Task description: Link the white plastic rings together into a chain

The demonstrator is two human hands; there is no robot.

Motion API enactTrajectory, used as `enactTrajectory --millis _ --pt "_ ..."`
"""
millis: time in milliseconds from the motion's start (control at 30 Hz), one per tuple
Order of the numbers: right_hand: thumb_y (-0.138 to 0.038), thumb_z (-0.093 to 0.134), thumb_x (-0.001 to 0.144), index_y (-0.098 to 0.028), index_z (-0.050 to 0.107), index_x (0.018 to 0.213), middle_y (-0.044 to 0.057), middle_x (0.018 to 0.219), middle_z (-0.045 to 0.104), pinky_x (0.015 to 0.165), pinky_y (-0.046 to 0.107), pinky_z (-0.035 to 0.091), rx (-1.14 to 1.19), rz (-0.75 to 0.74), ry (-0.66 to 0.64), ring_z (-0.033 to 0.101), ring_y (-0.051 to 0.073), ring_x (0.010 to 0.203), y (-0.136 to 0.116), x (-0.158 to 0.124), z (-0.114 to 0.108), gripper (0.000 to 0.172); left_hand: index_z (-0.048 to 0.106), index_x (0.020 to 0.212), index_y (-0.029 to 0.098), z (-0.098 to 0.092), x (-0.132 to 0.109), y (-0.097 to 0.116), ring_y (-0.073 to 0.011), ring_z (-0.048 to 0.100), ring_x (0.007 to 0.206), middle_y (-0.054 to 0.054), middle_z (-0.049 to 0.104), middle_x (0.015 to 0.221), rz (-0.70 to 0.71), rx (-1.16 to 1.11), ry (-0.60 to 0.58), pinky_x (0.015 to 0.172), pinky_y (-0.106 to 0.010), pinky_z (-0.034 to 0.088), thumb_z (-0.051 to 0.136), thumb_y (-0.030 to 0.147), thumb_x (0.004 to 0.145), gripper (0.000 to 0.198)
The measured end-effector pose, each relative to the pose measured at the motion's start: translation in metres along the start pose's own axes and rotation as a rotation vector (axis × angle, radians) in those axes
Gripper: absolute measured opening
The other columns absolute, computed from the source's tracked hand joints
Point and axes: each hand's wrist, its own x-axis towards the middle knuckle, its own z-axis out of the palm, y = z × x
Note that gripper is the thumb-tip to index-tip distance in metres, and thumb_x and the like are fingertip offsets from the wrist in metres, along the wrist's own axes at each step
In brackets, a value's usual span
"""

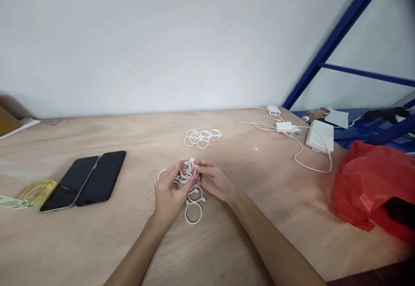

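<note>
White ring sits pinched between both hands, their fingers curled nearly closed

2 phones left of my left hand, 1 red bag right of my right hand. Rings overlap, can't count.
</note>
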Motion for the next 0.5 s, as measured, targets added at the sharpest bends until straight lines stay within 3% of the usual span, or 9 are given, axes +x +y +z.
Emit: enactTrajectory --millis 233,500 --pt "-0.026 0.071 0.073 -0.014 0.061 0.068 -0.001 0.067 0.051 0.059 0.023 0.032 -0.057 0.0 0.019 0.042 0.008 0.06 -0.0009 -0.0004 0.0009 0.016 0.058 0.118 0.016 0.0028 -0.0044 -0.0051 -0.0196 0.065 0.093 -0.008 0.07 0.104 -0.048 -0.045 -0.032 0.085 -0.034 0.053 0.065 0.031 0.078 0.043" --pt "-0.027 0.072 0.072 -0.015 0.061 0.068 -0.002 0.065 0.05 0.06 0.024 0.032 -0.08 0.001 0.032 0.04 0.008 0.06 0.0009 -0.0001 0.0024 0.017 0.058 0.116 0.015 -0.0021 -0.0017 0.0002 -0.0173 0.064 0.085 -0.008 0.068 0.097 0.094 -0.001 -0.049 0.078 -0.031 0.053 0.059 0.024 0.083 0.034"
